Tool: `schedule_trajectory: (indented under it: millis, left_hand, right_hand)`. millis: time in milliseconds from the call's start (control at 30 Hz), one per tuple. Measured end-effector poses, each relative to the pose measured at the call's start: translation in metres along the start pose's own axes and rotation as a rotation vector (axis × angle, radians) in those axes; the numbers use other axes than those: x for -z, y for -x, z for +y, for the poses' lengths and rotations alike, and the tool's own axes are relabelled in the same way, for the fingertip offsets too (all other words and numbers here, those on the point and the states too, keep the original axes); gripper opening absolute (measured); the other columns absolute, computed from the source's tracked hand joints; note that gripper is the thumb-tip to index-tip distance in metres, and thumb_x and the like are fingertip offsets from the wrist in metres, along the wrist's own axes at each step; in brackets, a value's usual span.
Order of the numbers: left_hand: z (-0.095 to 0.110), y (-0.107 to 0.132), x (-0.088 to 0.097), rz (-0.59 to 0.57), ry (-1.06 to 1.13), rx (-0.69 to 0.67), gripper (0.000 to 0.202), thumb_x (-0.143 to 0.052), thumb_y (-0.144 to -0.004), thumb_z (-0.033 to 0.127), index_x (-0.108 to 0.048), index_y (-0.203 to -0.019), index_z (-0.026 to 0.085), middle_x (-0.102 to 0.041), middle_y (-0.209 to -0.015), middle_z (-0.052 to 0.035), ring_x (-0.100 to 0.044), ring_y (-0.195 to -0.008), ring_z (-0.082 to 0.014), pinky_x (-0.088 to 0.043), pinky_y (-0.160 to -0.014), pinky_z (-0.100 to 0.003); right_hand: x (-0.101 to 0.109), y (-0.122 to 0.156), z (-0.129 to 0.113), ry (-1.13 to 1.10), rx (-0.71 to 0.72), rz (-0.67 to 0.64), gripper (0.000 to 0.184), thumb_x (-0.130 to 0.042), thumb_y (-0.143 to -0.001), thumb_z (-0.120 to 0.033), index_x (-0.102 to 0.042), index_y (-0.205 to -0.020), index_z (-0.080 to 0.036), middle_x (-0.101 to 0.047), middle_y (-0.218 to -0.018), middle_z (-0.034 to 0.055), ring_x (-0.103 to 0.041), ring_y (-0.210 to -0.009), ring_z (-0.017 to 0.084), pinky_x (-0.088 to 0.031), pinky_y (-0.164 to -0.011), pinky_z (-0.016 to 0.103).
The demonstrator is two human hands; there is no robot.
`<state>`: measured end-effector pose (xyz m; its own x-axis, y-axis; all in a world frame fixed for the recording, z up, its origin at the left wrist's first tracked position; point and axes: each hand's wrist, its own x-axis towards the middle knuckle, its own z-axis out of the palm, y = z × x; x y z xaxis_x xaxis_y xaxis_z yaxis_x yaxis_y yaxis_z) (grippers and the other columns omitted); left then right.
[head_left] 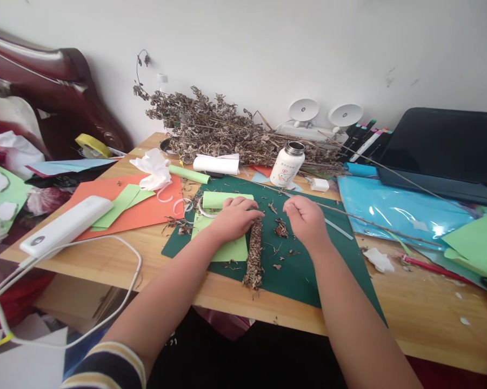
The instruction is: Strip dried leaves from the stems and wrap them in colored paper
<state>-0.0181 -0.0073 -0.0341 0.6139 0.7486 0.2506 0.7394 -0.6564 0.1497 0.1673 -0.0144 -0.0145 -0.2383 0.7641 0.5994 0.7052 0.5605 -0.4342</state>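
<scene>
In the head view, the leaf strip (254,256) lies on the green mat (298,278), its far end under the loosely spread left hand (238,217). The right hand (307,220) is curled, contents hidden. Looks light, crumbly; I'd take its long edges.

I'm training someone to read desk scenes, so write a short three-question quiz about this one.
1. True or false: the white bottle has its lid on.
2. Which of the person's hands is nearer that bottle?
3. Fill in the colour: the strip of dried leaves lies on a ____ mat.

Key:
1. False; its mouth is open.
2. The right hand.
3. Dark green.
</scene>
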Motion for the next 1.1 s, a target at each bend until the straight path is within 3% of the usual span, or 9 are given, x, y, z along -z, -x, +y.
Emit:
schedule_trajectory:
  millis: [233,333,433,500,633,733,867,967,1100]
  left_hand:
    - [0.001,0.000,-0.006,-0.050,-0.022,-0.026,0.045,-0.033,-0.074,0.009,-0.045,-0.110,0.034,-0.038,-0.124,0.0006,-0.030,-0.110,-0.0218,-0.021,-0.088,-0.041]
    - [0.001,0.000,-0.005,-0.015,0.028,0.025,0.048,-0.031,-0.072,0.006,-0.044,-0.110,0.031,-0.043,-0.120,0.0001,-0.034,-0.108,-0.0196,-0.023,-0.088,-0.038]
    - [0.001,0.000,-0.004,0.019,0.096,0.083,0.044,-0.029,-0.074,0.009,-0.043,-0.111,0.026,-0.048,-0.114,-0.0015,-0.039,-0.104,-0.0170,-0.025,-0.087,-0.036]
    - [0.002,-0.001,-0.003,0.019,0.140,0.119,0.037,-0.028,-0.078,0.016,-0.043,-0.111,0.024,-0.050,-0.111,-0.0028,-0.041,-0.103,-0.0167,-0.024,-0.089,-0.038]
    - [0.004,-0.002,-0.004,-0.006,0.205,0.169,0.036,-0.022,-0.083,0.033,-0.041,-0.113,0.025,-0.051,-0.112,-0.0037,-0.041,-0.105,-0.0184,-0.015,-0.093,-0.047]
    - [0.003,-0.004,-0.007,-0.024,0.235,0.164,0.038,-0.021,-0.083,0.037,-0.041,-0.113,0.025,-0.050,-0.114,-0.0036,-0.040,-0.107,-0.0188,-0.012,-0.094,-0.050]
    - [0.002,-0.005,-0.010,-0.041,0.240,0.154,0.036,-0.025,-0.081,0.025,-0.039,-0.114,0.026,-0.048,-0.117,-0.0022,-0.038,-0.109,-0.0170,-0.007,-0.096,-0.050]
    - [0.000,-0.006,-0.012,-0.061,0.221,0.131,0.050,-0.027,-0.072,0.009,-0.035,-0.118,0.028,-0.043,-0.123,-0.0006,-0.036,-0.111,-0.0153,-0.003,-0.097,-0.049]
    - [0.000,-0.007,-0.013,-0.080,0.200,0.115,0.054,-0.026,-0.067,0.004,-0.041,-0.113,0.029,-0.047,-0.119,0.0017,-0.038,-0.109,-0.0154,-0.002,-0.097,-0.049]
  right_hand:
    - [-0.007,0.008,0.017,0.093,-0.138,-0.005,0.042,-0.036,-0.078,-0.035,-0.019,-0.044,-0.019,-0.021,-0.041,-0.0047,-0.026,-0.039,0.008,-0.021,-0.041,0.024]
    - [-0.009,0.010,0.025,0.125,-0.239,-0.053,0.036,-0.039,-0.076,-0.036,-0.035,-0.046,-0.018,-0.036,-0.044,-0.0026,-0.035,-0.043,0.009,-0.025,-0.042,0.023]
    - [-0.013,0.010,0.034,0.219,-0.281,-0.125,0.016,-0.044,-0.074,-0.030,-0.056,-0.076,-0.020,-0.057,-0.074,0.0038,-0.050,-0.067,0.017,-0.035,-0.054,0.027]
    - [-0.012,0.011,0.036,0.290,-0.300,-0.131,0.025,-0.044,-0.074,-0.027,-0.055,-0.096,-0.021,-0.057,-0.094,0.0079,-0.050,-0.083,0.023,-0.038,-0.063,0.034]
    - [0.004,0.022,0.013,0.252,-0.205,-0.107,0.039,-0.042,-0.076,-0.034,-0.044,-0.113,-0.023,-0.050,-0.111,0.0090,-0.044,-0.100,0.027,-0.035,-0.077,0.042]
    - [0.016,0.044,-0.019,0.219,-0.060,-0.225,0.050,-0.044,-0.072,-0.047,-0.039,-0.117,-0.025,-0.043,-0.119,0.0083,-0.038,-0.107,0.026,-0.031,-0.083,0.043]
    - [0.017,0.077,-0.050,0.245,0.093,-0.407,0.067,-0.046,-0.064,-0.059,-0.035,-0.121,-0.025,-0.035,-0.126,0.0105,-0.030,-0.112,0.030,-0.028,-0.085,0.046]
    - [0.010,0.092,-0.059,0.255,0.091,-0.403,0.064,-0.049,-0.064,-0.056,-0.038,-0.119,-0.024,-0.035,-0.126,0.0113,-0.030,-0.112,0.031,-0.027,-0.086,0.047]
    - [0.001,0.100,-0.063,0.233,0.011,-0.342,0.047,-0.052,-0.067,-0.046,-0.047,-0.108,-0.024,-0.040,-0.122,0.0091,-0.033,-0.111,0.028,-0.027,-0.088,0.045]
